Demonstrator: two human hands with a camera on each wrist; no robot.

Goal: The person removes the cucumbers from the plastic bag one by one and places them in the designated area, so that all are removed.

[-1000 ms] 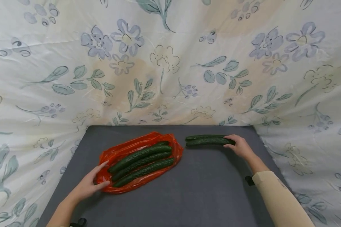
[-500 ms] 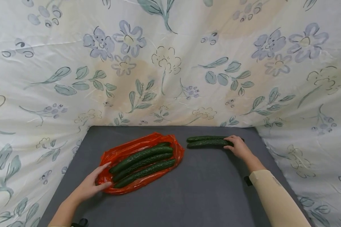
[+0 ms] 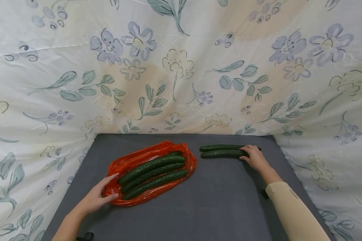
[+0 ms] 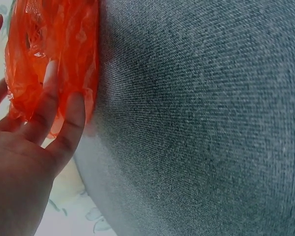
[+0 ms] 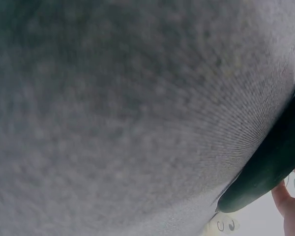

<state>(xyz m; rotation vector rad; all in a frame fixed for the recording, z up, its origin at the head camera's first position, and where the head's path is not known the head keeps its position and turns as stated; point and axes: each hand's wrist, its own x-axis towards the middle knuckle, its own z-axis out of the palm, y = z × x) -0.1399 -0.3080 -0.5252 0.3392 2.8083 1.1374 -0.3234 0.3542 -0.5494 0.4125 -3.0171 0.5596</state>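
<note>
In the head view, an orange-red plastic bag (image 3: 162, 145) lies on the left of the dark grey table with three green cucumbers (image 3: 152, 168) side by side on it. My left hand (image 3: 93, 197) touches the bag's near left end, thumb and fingers spread. In the left wrist view its straight fingers rest against the crinkled plastic (image 4: 81, 59). At the back right lie two more cucumbers, a far one (image 3: 217, 147) and a near one (image 3: 220, 153). My right hand (image 3: 256, 159) holds the near one at its right end, hiding part of both.
The grey table (image 3: 199, 204) carries the bag and the cucumbers. A floral cloth (image 3: 181, 83) hangs behind the table and along both sides. A narrow strip of table separates the bag from the two right cucumbers.
The near right cucumber has shifted slightly toward me, away from the far one, and more of the far one shows past my right hand. My left hand stays at the bag.
</note>
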